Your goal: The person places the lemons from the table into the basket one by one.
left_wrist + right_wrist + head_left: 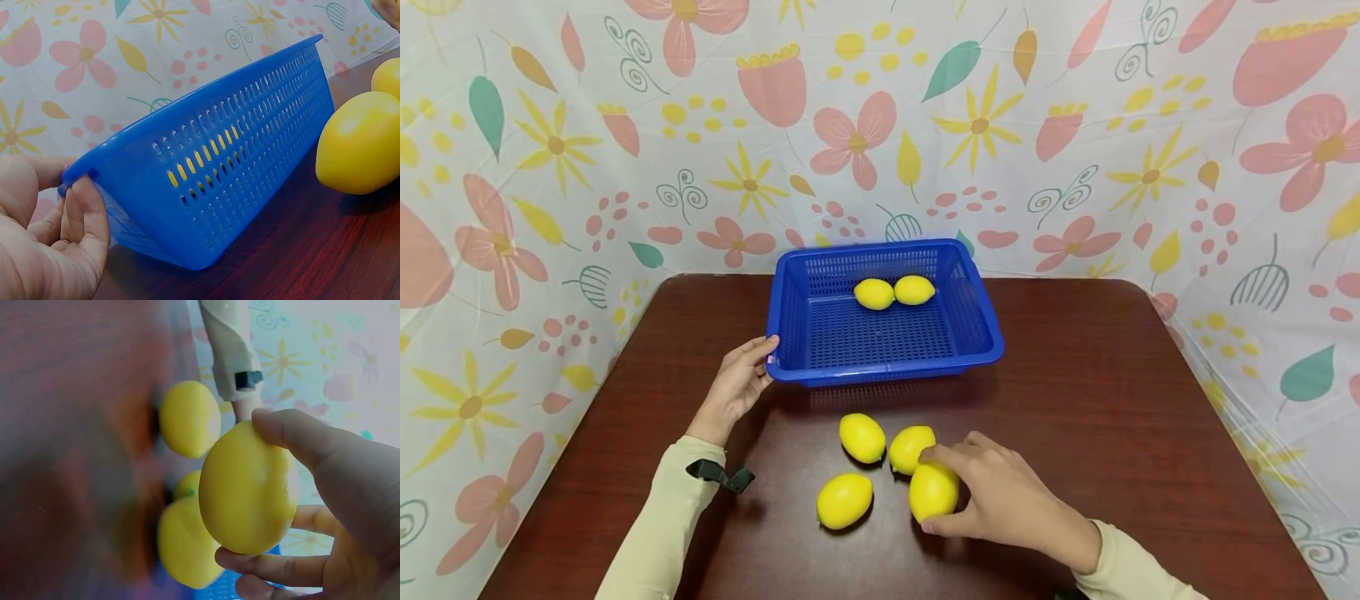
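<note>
A blue plastic basket with slotted walls stands toward the back of the table, two lemons lying in it against its far side. My left hand pinches the basket's rim at its near left corner; in the left wrist view the thumb is over the rim and curled fingers are below. In front of the basket, my right hand grips a lemon between thumb and fingertips. Close beside that lemon lies another lemon. Two more lemons, one nearer the basket and one nearer me, lie to the left.
The dark red-brown wooden table has rounded far corners. A white curtain printed with flowers and leaves hangs behind it and along both sides. A dark strap is around the left sleeve.
</note>
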`<state>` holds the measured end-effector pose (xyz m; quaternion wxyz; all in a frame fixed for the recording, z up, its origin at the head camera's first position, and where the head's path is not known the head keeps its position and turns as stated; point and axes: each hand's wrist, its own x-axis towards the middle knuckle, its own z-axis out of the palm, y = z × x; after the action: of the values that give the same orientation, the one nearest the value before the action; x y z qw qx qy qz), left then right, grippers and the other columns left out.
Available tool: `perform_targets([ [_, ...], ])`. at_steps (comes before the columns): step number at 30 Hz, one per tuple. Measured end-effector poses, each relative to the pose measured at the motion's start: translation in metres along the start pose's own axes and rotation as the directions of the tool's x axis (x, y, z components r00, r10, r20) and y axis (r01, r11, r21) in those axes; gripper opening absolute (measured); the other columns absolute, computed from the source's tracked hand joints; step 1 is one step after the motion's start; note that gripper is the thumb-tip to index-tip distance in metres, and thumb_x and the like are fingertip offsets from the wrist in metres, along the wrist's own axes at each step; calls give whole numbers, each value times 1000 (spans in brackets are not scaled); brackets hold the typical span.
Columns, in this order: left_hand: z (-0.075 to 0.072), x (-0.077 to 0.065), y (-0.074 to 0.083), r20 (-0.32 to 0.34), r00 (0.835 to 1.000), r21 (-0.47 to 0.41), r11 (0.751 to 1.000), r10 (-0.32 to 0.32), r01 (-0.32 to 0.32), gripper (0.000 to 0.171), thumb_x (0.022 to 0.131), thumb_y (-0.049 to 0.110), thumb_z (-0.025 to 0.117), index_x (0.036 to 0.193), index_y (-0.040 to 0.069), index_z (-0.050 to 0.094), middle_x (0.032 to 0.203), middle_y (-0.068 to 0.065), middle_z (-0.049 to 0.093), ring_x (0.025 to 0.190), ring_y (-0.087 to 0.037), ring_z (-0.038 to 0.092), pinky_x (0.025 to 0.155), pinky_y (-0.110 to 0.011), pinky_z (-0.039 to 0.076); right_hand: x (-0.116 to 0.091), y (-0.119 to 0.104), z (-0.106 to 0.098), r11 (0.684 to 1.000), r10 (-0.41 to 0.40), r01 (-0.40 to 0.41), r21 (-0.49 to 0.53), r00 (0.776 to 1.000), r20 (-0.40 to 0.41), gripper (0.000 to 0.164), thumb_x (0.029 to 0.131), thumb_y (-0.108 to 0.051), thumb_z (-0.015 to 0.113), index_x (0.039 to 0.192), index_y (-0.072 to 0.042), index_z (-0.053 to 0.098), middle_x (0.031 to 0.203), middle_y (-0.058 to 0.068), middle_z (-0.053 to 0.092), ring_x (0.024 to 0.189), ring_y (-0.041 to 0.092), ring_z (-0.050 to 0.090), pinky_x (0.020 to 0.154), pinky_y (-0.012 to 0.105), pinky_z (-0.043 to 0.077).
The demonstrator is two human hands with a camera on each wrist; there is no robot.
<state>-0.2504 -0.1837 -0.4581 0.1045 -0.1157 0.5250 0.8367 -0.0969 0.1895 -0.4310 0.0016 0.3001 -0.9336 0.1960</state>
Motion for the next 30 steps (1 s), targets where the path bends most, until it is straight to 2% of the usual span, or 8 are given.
perform_targets([
  [7, -2, -1, 2, -3, 1000, 4, 1000, 0, 0, 10, 104, 14, 62, 95, 12, 67, 79, 2, 65, 67, -7, 59, 64, -20, 53, 18, 4, -21, 1000, -9, 9, 5, 1000, -19, 65, 73, -68, 82, 121, -27, 68, 107, -15, 69, 90, 9, 53, 67, 27, 49],
  [11, -2, 0, 1, 4, 1000, 0, 1000, 2, -2, 7, 102, 15, 66, 96, 11, 67, 80, 2, 65, 67, -8, 60, 65, -20, 54, 30, 4, -35, 1000, -5, 5, -13, 1000, -28, 64, 73, -67, 83, 122, -27, 68, 106, -15, 69, 89, 10, 52, 66, 25, 47],
  [16, -1, 0, 1, 3, 1000, 8, 1000, 3, -3, 8, 103, 15, 64, 96, 12, 66, 78, 3, 64, 67, -6, 57, 64, -19, 52, 49, 6, -55, 1000, -14, 13, -26, 999, -39, 64, 73, -66, 83, 121, -27, 68, 104, -13, 69, 85, 11, 52, 63, 25, 44],
  [25, -1, -1, 2, -6, 1000, 24, 1000, -1, 1, 9, 103, 15, 63, 95, 13, 66, 77, 4, 62, 68, -6, 55, 63, -19, 50, 98, 20, -92, 999, 12, -14, 38, 999, 33, 65, 76, -67, 81, 126, -29, 63, 94, -6, 67, 86, 20, 57, 66, 32, 47],
  [30, -2, -1, 2, 6, 1000, 21, 1000, 10, -11, 7, 102, 15, 65, 96, 12, 67, 77, 4, 62, 68, -6, 55, 64, -19, 50, 132, 31, -107, 998, -63, 62, 24, 997, 40, 66, 78, -63, 81, 128, -24, 63, 94, -2, 69, 87, 21, 59, 69, 34, 47],
])
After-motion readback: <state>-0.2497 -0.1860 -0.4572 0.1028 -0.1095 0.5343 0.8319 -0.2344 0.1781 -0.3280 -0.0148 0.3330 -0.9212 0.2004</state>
